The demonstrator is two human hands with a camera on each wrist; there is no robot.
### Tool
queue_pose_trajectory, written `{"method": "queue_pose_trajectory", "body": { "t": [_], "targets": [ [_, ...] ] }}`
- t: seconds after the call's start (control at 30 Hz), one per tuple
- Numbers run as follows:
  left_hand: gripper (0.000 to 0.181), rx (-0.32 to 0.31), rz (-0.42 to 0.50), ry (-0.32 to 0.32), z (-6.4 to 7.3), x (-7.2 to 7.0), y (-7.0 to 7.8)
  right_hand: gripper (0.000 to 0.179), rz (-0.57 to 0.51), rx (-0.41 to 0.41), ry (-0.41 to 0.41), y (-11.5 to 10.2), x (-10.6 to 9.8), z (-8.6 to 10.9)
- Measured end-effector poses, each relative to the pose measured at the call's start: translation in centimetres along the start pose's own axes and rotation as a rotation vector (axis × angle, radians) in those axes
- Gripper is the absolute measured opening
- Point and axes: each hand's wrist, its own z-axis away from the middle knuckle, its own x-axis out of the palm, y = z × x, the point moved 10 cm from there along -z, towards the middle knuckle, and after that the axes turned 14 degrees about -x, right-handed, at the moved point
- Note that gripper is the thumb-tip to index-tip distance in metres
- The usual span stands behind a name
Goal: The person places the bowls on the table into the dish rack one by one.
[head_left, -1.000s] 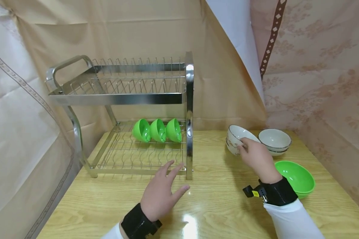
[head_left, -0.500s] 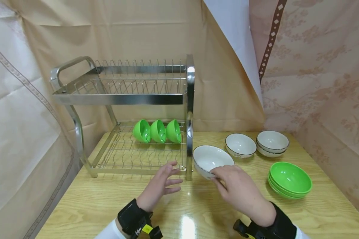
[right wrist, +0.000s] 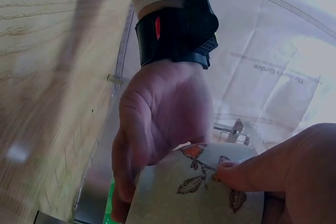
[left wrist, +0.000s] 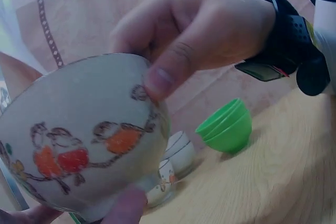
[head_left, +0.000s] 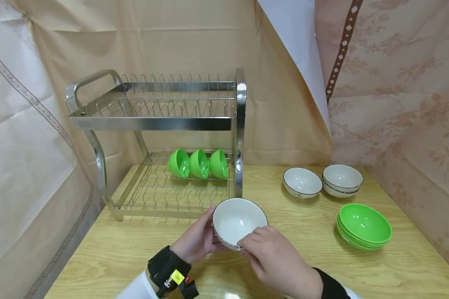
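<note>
A white bowl with a dark rim hangs tilted in front of the dish rack, held between both hands. My right hand pinches its near right rim, the thumb outside and the fingers over the edge. Against the bowl's left side lies my left hand, cupping it from the left and below. Painted birds and a branch show on the bowl's outside in the left wrist view. Seen from the right wrist, the left hand's palm faces the bowl; its fingertips are partly hidden.
Three green bowls stand on edge on the rack's lower tier. At right are a single white bowl, stacked white bowls and stacked green bowls on the wooden table. Cloth hangs behind.
The right hand has lifted a white bowl off the one beneath and carried it left and nearer. My left hand has turned and come to hold its left side.
</note>
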Motion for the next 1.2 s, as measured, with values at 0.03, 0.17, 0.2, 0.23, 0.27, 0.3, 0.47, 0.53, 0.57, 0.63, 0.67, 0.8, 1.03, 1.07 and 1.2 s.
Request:
{"method": "queue_pose_trajectory", "body": {
  "t": [0.03, 0.17, 0.2, 0.23, 0.27, 0.3, 0.47, 0.53, 0.57, 0.63, 0.67, 0.8, 1.03, 1.07, 1.2],
  "targets": [
    [0.062, -0.003, 0.004, -0.003, 0.1, -0.1, 0.0, 0.011, -0.004, 0.001, -0.004, 0.0, 0.1, 0.0],
    [0.061, -0.007, 0.022, -0.010, 0.7, -0.5, -0.1, 0.012, -0.021, 0.000, -0.024, 0.0, 0.6, -0.2],
    [0.060, -0.008, 0.027, -0.008, 0.8, -0.6, -0.1, 0.013, -0.023, -0.002, -0.028, 0.0, 0.7, -0.3],
    [0.060, -0.008, 0.031, -0.003, 1.0, -0.7, -0.1, 0.013, -0.024, -0.007, -0.028, -0.1, 0.8, -0.3],
    [0.060, -0.006, 0.035, 0.002, 1.1, -0.8, -0.1, 0.013, -0.025, -0.013, -0.028, -0.2, 0.8, -0.4],
    [0.060, -0.004, 0.034, 0.012, 1.2, -0.9, 0.0, 0.014, -0.032, -0.013, -0.032, -0.2, 0.9, -0.4],
    [0.057, 0.016, 0.008, 0.065, 2.0, -1.4, 0.4, 0.017, -0.037, -0.056, -0.021, -0.6, 1.3, -0.8],
    [0.056, 0.036, 0.000, 0.070, 2.4, -1.4, 0.8, 0.018, -0.028, -0.086, -0.007, -0.8, 1.3, -1.0],
    [0.056, 0.050, -0.001, 0.070, 2.7, -1.4, 1.0, 0.019, -0.023, -0.100, -0.001, -0.9, 1.3, -1.1],
    [0.055, 0.073, 0.006, 0.065, 3.3, -1.5, 1.4, 0.021, -0.027, -0.113, 0.009, -1.0, 1.3, -1.2],
    [0.056, 0.086, 0.013, 0.064, 3.6, -1.6, 1.6, 0.022, -0.029, -0.116, 0.014, -0.9, 1.3, -1.3],
    [0.058, 0.127, 0.034, 0.135, 5.3, -3.1, 2.1, 0.026, -0.042, -0.083, 0.030, -0.3, 1.3, -1.2],
    [0.057, 0.218, 0.062, 0.441, 9.2, -8.7, 3.8, 0.049, -0.072, 0.003, 0.006, 0.9, 2.8, -1.1],
    [0.057, 0.231, 0.051, 0.479, 9.7, -9.4, 4.2, 0.052, -0.071, 0.011, -0.002, 1.0, 3.2, -1.2],
    [0.058, 0.267, -0.022, 0.625, 11.4, -12.0, 6.1, 0.061, -0.076, 0.036, -0.041, 1.1, 5.2, -1.8]
  ]
}}
